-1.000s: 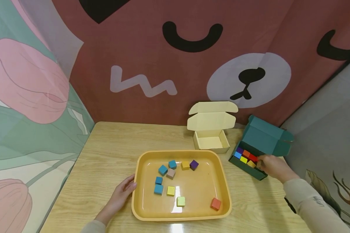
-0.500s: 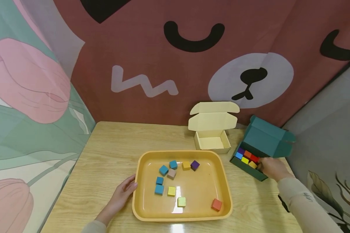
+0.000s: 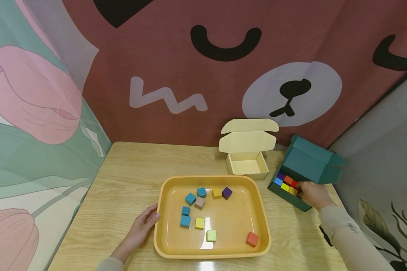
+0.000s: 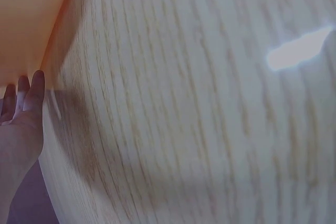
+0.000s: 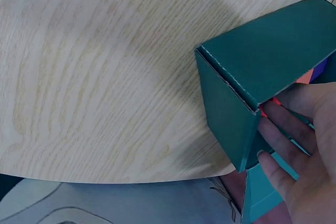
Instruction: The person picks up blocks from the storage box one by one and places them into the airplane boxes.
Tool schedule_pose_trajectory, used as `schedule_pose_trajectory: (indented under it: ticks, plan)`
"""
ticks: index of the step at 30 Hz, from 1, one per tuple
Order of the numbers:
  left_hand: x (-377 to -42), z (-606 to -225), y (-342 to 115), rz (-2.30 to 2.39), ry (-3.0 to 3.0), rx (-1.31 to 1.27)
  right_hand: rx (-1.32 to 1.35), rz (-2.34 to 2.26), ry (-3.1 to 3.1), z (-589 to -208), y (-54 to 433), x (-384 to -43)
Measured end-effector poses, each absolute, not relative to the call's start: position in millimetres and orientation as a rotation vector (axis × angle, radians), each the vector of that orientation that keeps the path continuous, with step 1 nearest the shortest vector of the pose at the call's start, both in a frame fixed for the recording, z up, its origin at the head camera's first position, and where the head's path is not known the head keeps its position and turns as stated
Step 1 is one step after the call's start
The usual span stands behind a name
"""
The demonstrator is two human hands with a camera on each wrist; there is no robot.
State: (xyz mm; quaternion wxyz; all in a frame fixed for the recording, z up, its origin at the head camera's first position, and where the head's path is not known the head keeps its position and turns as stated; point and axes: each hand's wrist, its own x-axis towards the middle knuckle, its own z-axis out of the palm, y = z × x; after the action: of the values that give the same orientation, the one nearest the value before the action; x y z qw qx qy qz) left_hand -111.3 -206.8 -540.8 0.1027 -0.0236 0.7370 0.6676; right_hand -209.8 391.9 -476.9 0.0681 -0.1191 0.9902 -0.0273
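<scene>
My left hand (image 3: pixel 141 224) touches the left rim of the yellow-orange tray (image 3: pixel 237 246), its fingers straight in the left wrist view along the tray's outer wall. Several coloured cubes lie in the tray, among them a purple cube (image 3: pixel 227 193), a light green cube (image 3: pixel 211 236) and a red cube (image 3: pixel 252 239). My right hand (image 3: pixel 313 194) reaches into the front right of the dark green box (image 3: pixel 288 199), fingertips right at a red block (image 3: pixel 294 184). In the right wrist view its fairly straight fingers (image 5: pixel 286 124) dip behind the box wall, their tips partly hidden.
In the green box several cubes sit in two rows, including a blue cube (image 3: pixel 278 181) and a yellow cube (image 3: pixel 285 187). Beside it stands a cream box (image 3: pixel 247 175) with its lid up. A patterned cloth (image 3: pixel 162 124) hangs behind the wooden table (image 3: pixel 129 180).
My right hand has shifted slightly left inside the green box, against the blocks there. The left hand stays at the tray's rim, and the tray's cubes keep their places.
</scene>
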Motion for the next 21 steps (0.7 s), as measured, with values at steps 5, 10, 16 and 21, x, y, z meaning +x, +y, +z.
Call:
schedule_pose_trajectory:
  ticks: [5, 10, 16, 21]
  plan:
    - [-111, -540, -206, 1.958, 2.185, -0.074, -0.359, -0.109, 2.963, -474, 394, -212]
    - [-112, -540, -206, 1.941, 2.197, -0.072, -0.361, -0.143, 2.926, -464, 395, -212]
    - [-113, -541, -206, 1.958, 2.183, -0.089, -0.318, -0.213, 2.938, -447, 393, -210]
    - [-112, -541, -207, 1.964, 2.175, -0.073, -0.325, -0.222, 2.963, -443, 389, -207]
